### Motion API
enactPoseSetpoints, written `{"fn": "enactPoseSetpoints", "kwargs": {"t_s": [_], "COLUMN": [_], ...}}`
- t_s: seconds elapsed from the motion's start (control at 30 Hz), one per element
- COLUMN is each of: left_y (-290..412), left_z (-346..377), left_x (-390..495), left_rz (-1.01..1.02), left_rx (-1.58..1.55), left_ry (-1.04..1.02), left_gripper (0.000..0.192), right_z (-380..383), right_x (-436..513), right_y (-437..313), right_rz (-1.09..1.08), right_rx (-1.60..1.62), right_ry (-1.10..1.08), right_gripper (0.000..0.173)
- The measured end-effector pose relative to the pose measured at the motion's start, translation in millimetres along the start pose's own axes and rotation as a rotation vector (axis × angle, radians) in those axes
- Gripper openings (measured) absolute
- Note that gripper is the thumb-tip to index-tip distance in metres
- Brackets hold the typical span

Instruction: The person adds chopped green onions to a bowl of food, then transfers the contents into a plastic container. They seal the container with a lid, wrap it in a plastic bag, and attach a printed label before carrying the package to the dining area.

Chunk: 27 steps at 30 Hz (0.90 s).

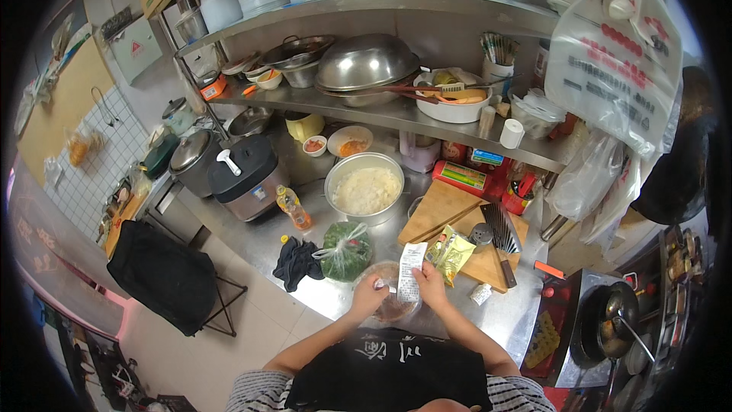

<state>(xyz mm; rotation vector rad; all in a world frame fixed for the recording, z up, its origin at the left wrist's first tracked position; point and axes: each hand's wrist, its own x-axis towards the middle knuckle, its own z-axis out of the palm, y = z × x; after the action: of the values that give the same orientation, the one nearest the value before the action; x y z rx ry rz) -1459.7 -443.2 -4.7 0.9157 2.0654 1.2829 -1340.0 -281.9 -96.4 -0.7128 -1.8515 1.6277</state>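
Note:
My right hand (430, 285) grips a long printed paper slip (409, 272) by its right edge. The slip hangs over a round, clear-topped container (394, 310) with brownish contents, on the steel counter. My left hand (369, 298) pinches a small whitish piece, too small to identify, above the container's left side. Just beyond it sits a knotted clear plastic bag of green leaves (346, 253), beside a crumpled black cloth (297, 263). A yellow-green snack packet (449, 252) lies to the right of the slip, partly on a wooden cutting board (440, 206). A crumpled paper (481, 294) lies near my right hand.
A pot of rice (367, 187), a bottle of orange liquid (293, 207) and a rice cooker (246, 174) stand farther back. A cleaver (502, 240) and chopsticks (452, 222) lie on the board. Steel shelves (366, 104) hold bowls above; a wok (615, 320) is at right.

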Motion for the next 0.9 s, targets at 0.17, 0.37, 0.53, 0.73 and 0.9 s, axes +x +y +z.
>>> {"fn": "enactPoseSetpoints", "kwargs": {"t_s": [0.17, 0.37, 0.53, 0.73, 0.9], "left_y": [-2, 2, 20, 4, -20], "left_z": [0, 3, 1, 15, 23], "left_x": [-4, -1, -9, -18, -15], "left_rz": [0.006, 0.05, -0.115, 0.05, 0.172], "left_rx": [0.048, 0.054, -0.024, 0.076, 0.085], "left_ry": [0.034, 0.058, 0.022, 0.13, 0.173], "left_gripper": [0.04, 0.037, 0.033, 0.033, 0.036], "right_z": [11, 9, 10, 15, 11], "right_x": [-5, 2, 6, 1, -9], "right_y": [-30, -21, -22, -27, -38], "right_rz": [0.035, 0.05, 0.139, 0.176, 0.179], "right_rx": [0.083, 0.13, 0.348, 0.46, 0.488], "right_ry": [-0.111, -0.273, -0.295, -0.153, -0.117], "right_gripper": [0.016, 0.016, 0.019, 0.025, 0.026]}}
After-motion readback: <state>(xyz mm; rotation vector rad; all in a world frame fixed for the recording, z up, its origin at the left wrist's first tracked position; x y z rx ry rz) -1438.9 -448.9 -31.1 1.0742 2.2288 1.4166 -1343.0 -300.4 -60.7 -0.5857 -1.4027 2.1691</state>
